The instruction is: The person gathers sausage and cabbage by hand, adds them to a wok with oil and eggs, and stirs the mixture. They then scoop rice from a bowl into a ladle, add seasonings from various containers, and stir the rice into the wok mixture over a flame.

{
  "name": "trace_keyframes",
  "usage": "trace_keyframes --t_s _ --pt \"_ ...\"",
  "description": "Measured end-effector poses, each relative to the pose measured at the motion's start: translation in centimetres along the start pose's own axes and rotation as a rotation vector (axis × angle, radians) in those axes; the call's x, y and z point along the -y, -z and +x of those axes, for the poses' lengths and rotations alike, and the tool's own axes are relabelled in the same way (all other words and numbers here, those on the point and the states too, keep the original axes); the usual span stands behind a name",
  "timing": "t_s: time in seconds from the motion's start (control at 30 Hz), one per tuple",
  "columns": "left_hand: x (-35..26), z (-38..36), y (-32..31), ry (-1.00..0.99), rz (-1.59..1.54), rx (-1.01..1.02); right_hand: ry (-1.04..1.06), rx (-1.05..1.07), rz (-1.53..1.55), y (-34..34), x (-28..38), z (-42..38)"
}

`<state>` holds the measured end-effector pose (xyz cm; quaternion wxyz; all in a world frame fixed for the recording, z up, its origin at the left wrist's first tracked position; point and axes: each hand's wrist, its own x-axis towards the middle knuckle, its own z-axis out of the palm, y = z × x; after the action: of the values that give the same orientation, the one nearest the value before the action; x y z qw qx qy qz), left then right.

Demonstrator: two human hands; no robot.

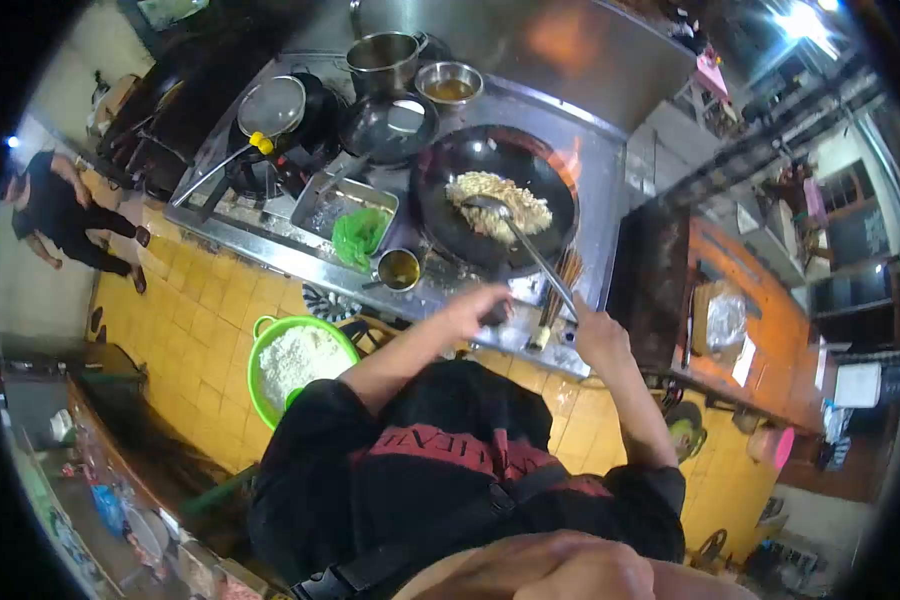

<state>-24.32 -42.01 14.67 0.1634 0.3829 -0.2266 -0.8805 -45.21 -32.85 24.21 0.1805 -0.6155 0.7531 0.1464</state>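
Observation:
A large black wok (435, 225) sits on the stove with a heap of fried rice (525, 207) in its middle. Flames show at its far right rim. My right hand (600, 338) is closed around the long handle of a metal ladle (540, 258), whose bowl rests in the rice. At the wok's near edge, my left hand (478, 308) grips the dark wok handle (497, 314), partly hidden by the fingers. Just left of the wok stands a small metal pot (399, 269) with yellowish liquid. A bamboo brush (560, 290) lies beside the right hand.
A green basket of white rice (260, 385) stands at my left. On the stove are a green plastic bag (360, 237) in a metal tray (315, 205), a strainer (272, 105), a second wok (388, 130) and a bowl of liquid (450, 84). A person (70, 210) is at far left.

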Motion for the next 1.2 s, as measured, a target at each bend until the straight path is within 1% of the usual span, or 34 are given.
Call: trace_keyframes --t_s 0.03,0.07,0.1,0.13,0.17,0.2,0.23,0.27,0.3,0.33,0.37,0.4,0.43,0.5,0.57,0.6,0.63,0.67,0.7,0.73,0.77,0.8,0.83,0.87,0.9,0.93,0.97,1.0,1.03,1.07,1.1,1.13,1.17,1.2 --pt "0.9 3.9 3.2 -0.062 -0.014 -0.105 0.0 -0.027 -0.029 -1.0 -0.1 0.7" --pt "2.5 4.3 4.1 -0.487 0.264 -0.034 -0.02 -0.062 -0.018 -2.4 -0.4 1.7" --pt "2.9 2.8 3.3 -0.496 0.239 0.0 -0.033 -0.056 -0.009 -3.2 -1.1 2.0" --pt "3.3 1.1 2.4 -0.505 0.213 0.035 -0.023 -0.133 0.012 -3.2 -2.1 2.7" --pt "2.6 -2.4 -0.1 -0.091 -0.108 0.016 -0.006 -0.214 0.026 -2.5 -3.0 3.6" --pt "3.2 -3.2 -0.6 0.09 -0.239 -0.05 -0.015 -0.153 0.125 -0.4 -3.7 3.7" --pt "2.7 -5.1 -1.7 0.071 -0.109 -0.014 -0.011 -0.156 0.126 -0.2 -5.0 4.6" --pt "2.7 -3.9 -0.4 0.074 -0.081 0.005 0.009 -0.072 0.337 -0.4 -6.5 5.5" --pt "3.2 -2.5 1.0 0.085 -0.058 0.023 0.044 -0.1 0.395 -1.8 -5.7 6.8" --pt "2.6 -1.2 1.5 -0.027 -0.024 -0.028 0.08 -0.127 0.453 -3.1 -4.9 8.0" --pt "3.8 2.2 4.0 -0.151 -0.034 0.001 0.119 -0.151 0.509 -4.4 -4.1 9.3" --pt "4.1 4.6 5.8 -0.231 0.021 -0.03 0.199 -0.303 0.527 -9.2 -3.4 12.8" --pt "4.3 6.4 7.3 -0.31 0.077 -0.06 0.077 -0.158 0.37 -8.9 -0.1 13.6" --pt "4.5 8.8 9.5 -0.314 0.143 -0.083 0.111 -0.119 0.482 -8.5 -0.1 14.1" --pt "3.6 10.5 10.4 -0.348 0.199 -0.099 0.145 -0.154 0.29 -4.7 -4.5 14.6" --pt "3.4 10.8 10.7 -0.331 0.191 -0.079 0.163 -0.141 0.222 -1.9 -5.0 14.1" --pt "3.4 10.8 11.0 -0.303 0.188 -0.064 0.169 -0.142 0.217 -3.0 -4.9 15.8" --pt "2.9 10.1 10.2 -0.256 0.154 -0.122 0.085 -0.193 0.091 -6.8 -4.7 18.6" --pt "2.4 10.0 10.0 -0.254 0.154 -0.123 0.088 -0.385 -0.007 -10.0 -3.5 20.7" --pt "1.7 10.2 9.7 -0.175 0.217 -0.175 0.07 -0.579 -0.104 -13.1 -2.3 22.7" --pt "1.8 10.5 9.3 -0.09 0.272 -0.226 0.056 -0.474 -0.047 -11.7 0.3 20.5" --pt "2.3 10.4 8.2 -0.15 0.175 -0.237 0.14 -0.294 0.22 -8.8 0.8 17.5" --pt "3.3 11.2 7.0 -0.196 0.039 -0.322 0.219 -0.111 0.491 -5.8 1.5 14.6" --pt "2.4 8.9 3.7 -0.086 -0.127 -0.345 0.241 -0.102 0.436 -3.4 0.2 11.9" --pt "0.9 4.6 -0.3 -0.117 -0.368 -0.085 0.264 -0.101 0.379 -1.0 -1.3 9.5" --pt "-1.3 1.3 -2.9 0.002 -0.593 0.095 0.183 -0.095 0.165 2.0 -1.1 6.2" --pt "-2.3 -1.0 -3.9 -0.022 -0.395 0.137 0.1 -0.088 -0.05 3.7 -1.1 3.9" --pt "-3.0 -1.9 -4.0 0.045 -0.45 0.136 0.102 -0.091 -0.047 3.2 -1.5 3.2" --pt "-3.3 -2.4 -3.8 0.116 -0.506 0.133 0.174 -0.162 -0.124 2.6 -2.1 2.4" --pt "-3.5 -1.8 -2.3 0.096 -0.489 0.149 0.243 -0.229 -0.196 2.0 -2.4 1.8" --pt "-3.5 -0.3 -0.2 0.075 -0.472 0.168 0.239 -0.225 -0.19 1.8 -2.4 1.4" --pt "-2.4 1.7 2.3 0.025 -0.393 0.122 0.223 -0.225 -0.166 1.9 -2.2 1.0" --pt "0.2 4.8 5.2 -0.021 -0.328 0.038 0.206 -0.217 -0.14 1.5 -2.1 0.5" --pt "1.0 4.0 4.0 -0.009 -0.173 -0.112 0.202 -0.208 -0.136 1.0 -2.0 0.1"
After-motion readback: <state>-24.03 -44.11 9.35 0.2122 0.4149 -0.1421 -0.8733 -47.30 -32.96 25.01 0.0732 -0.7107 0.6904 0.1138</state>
